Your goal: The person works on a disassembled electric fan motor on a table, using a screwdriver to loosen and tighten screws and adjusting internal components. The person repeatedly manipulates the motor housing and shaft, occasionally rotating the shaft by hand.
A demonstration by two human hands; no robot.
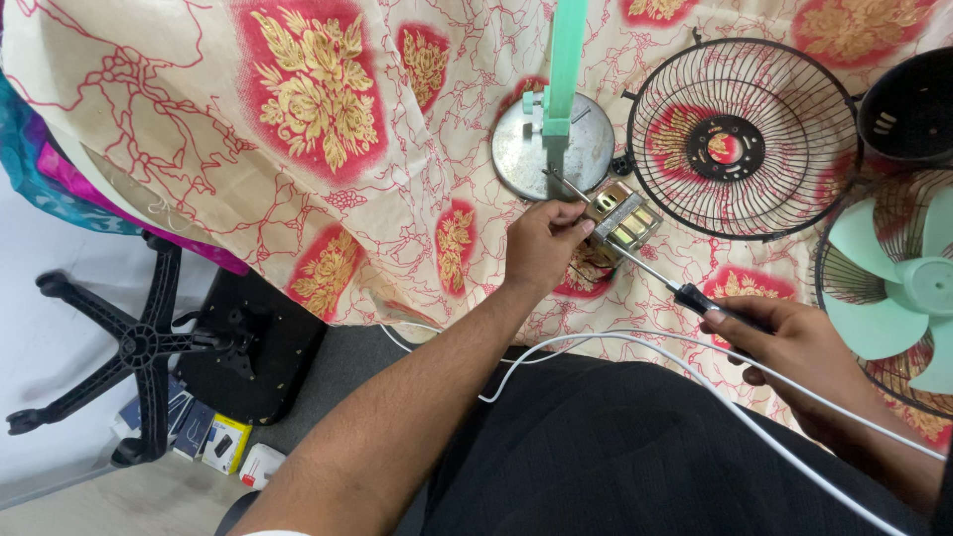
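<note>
- The right hand (784,342) is closing its grip fully around the black handle of a screwdriver (635,263), near the lower right, just above the person's dark lap.
- A white cable (635,342) is passing under this hand and running across the lap.
- The metal shaft of the screwdriver is slanting up and to the left, and its tip is reaching the foot of the green pole (564,69).
- The left hand (541,243) is lying a little farther, with the fingers curled nearly shut; the fingertips are pinching the screwdriver shaft and touching the small switch box (620,218), which has pale buttons.
- The switch box is resting just right of the left hand's grip, on the floral cloth (318,149) that is covering the counter.
- Behind the box, the round metal base plate (521,149) is lying flat, and the green pole is standing on it.
- To the right, a black wire fan guard (743,139) is lying flat on the cloth.
- At the right edge, the green fan blade (903,288) is sitting inside a second guard.
- On the floor at the left, a black chair base (134,342) is standing beside some small boxes.
</note>
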